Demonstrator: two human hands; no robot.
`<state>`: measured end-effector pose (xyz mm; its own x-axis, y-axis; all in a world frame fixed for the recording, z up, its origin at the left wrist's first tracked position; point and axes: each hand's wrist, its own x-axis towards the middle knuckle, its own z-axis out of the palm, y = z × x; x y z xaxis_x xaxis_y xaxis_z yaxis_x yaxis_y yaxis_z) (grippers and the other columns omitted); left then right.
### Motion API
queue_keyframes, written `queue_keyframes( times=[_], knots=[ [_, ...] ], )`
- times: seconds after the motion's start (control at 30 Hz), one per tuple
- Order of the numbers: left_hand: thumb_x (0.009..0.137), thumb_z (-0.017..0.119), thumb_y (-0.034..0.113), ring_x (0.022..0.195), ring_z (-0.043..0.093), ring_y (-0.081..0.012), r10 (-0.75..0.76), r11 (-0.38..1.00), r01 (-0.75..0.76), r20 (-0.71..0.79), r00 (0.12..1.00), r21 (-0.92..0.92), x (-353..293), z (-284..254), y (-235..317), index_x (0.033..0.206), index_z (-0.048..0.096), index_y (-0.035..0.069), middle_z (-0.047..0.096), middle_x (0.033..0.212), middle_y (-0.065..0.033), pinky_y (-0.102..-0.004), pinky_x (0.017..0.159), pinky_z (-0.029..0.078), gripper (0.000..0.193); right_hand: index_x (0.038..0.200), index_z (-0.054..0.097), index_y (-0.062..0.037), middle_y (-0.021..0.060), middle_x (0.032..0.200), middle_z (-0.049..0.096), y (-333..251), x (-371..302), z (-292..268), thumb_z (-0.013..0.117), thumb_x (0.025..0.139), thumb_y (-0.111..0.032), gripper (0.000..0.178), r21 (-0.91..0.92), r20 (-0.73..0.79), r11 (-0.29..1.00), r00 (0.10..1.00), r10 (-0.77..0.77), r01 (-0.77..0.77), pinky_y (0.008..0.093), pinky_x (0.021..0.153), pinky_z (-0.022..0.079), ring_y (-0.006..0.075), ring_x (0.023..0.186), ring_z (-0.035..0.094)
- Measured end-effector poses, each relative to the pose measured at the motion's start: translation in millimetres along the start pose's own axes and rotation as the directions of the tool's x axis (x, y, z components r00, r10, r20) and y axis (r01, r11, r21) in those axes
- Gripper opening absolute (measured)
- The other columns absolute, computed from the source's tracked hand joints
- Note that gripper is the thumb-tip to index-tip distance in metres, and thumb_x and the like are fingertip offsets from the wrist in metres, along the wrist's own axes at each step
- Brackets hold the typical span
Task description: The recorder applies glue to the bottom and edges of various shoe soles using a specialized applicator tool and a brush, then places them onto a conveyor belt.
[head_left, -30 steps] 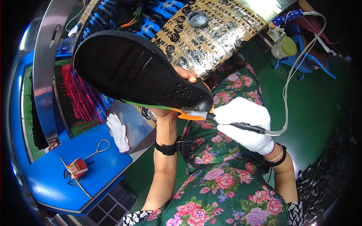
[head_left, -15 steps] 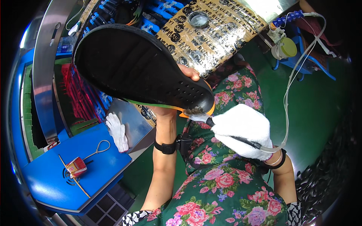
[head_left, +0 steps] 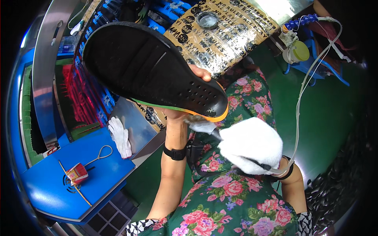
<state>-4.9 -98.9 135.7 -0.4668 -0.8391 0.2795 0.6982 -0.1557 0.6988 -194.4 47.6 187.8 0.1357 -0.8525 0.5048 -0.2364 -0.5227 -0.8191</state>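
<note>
My bare left hand (head_left: 201,73) grips a shoe sole (head_left: 134,65) from beneath, its fingertips curling over the far edge near the heel. The sole's black inner face is turned up, with rows of small holes at the heel and a green-to-orange sidewall. In a white knit glove, my right hand (head_left: 252,145) is closed round a brush (head_left: 204,126) with a clear head and dark handle. The bristles are blurred, just below the orange sidewall and close to my left wrist. A pale tube (head_left: 298,129) runs from the brush's handle end up to the right.
A taped cardboard surface (head_left: 236,39) lies beyond the sole, bearing a round clear dish (head_left: 207,20). On the blue table (head_left: 47,192) at left are a white glove (head_left: 119,137) and a small red box (head_left: 77,173). A lidded pot (head_left: 297,52) stands back right.
The brush has come off the heel's upper edge and moved left and slightly down, below the sidewall. The sole has shifted slightly right and tilted, showing more of its orange side.
</note>
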Motion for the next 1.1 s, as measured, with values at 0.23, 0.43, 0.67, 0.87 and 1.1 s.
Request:
queue_keyframes(
  times=[0.23,0.43,0.67,0.87,1.1],
  knots=[
    [0.084,0.048,0.085,0.104,0.066,-0.0326,0.019,0.999,-0.017,0.062,0.998,-0.038,3,2,-1,0.114,0.061,-0.012,0.068,0.105,-0.0231,-0.0418,0.093,0.053,0.103,0.106,0.079,-0.0137,0.0077,0.104,0.078,5,-8,5,0.083,0.078,-0.006,0.029,-0.121,-0.005,0.992,0.999,-0.038,0.037,0.0345,0.077,0.058,0.0242,0.09,0.073],
    [0.081,0.048,0.088,0.105,0.066,-0.0328,-0.002,0.998,0.004,0.026,1.0,-0.06,0,4,0,0.114,0.061,-0.012,0.068,0.105,-0.0234,-0.0429,0.095,0.052,0.106,0.104,0.08,-0.0152,0.0075,0.103,0.078,-1,-4,-1,0.083,0.079,-0.009,0.026,-0.099,0.028,0.995,1.0,-0.003,0.006,0.0338,0.076,0.058,0.0238,0.089,0.073],
    [0.08,0.048,0.088,0.105,0.066,-0.033,-0.015,0.995,0.018,0.028,0.999,-0.1,2,8,-3,0.114,0.061,-0.012,0.068,0.105,-0.0236,-0.0425,0.093,0.054,0.107,0.101,0.08,-0.0129,0.008,0.102,0.078,2,-6,-1,0.085,0.075,-0.006,0.028,-0.101,0.013,0.995,1.0,-0.004,0.005,0.0346,0.075,0.058,0.025,0.089,0.073],
    [0.08,0.043,0.091,0.102,0.067,-0.0329,-0.025,0.996,0.025,0.01,1.0,-0.08,2,10,-3,0.113,0.061,-0.012,0.069,0.104,-0.0232,-0.0424,0.094,0.053,0.11,0.09,0.077,-0.0074,0.0105,0.093,0.076,2,-1,-7,0.083,0.071,-0.002,0.02,0.001,-0.067,0.997,0.995,0.078,-0.078,0.038,0.074,0.057,0.0283,0.084,0.073],
    [0.086,0.044,0.085,0.099,0.066,-0.0313,-0.015,0.997,0.015,0.007,1.0,0.081,3,11,2,0.112,0.062,-0.01,0.067,0.101,-0.0196,-0.0443,0.097,0.05,0.1,0.098,0.077,-0.0061,0.0101,0.096,0.076,3,-3,-4,0.084,0.072,-0.001,0.027,-0.132,-0.098,0.984,0.99,0.105,-0.118,0.0355,0.072,0.058,0.0267,0.082,0.073]
  ],
)
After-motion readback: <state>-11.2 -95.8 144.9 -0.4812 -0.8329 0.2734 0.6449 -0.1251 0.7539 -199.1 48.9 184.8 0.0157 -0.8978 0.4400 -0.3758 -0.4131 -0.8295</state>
